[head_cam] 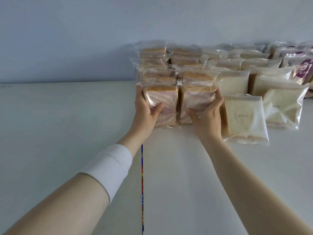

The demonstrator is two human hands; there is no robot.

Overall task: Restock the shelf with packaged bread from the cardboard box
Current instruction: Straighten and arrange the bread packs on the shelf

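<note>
Fingers [139,93] of the left hand [144,111] clasp the left bread pack [163,102]; the right hand [209,116] clasps the right bread pack [197,100]. Both packs stand touching on the shelf [67,119].

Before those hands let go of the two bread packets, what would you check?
1. Left hand has a firm grip on the left swirled packet: ok, thumb in front, fingers round the side.
2. Right hand grips the right swirled packet: ok.
3. Both packets line up with the swirled rows behind: ok.
4. Packets sit flat on the shelf: cannot tell.
5. Right hand is clear of the white bread packet beside it: cannot tell, they are very close.
6. More bread left in the cardboard box: cannot tell, it is out of view.
</note>
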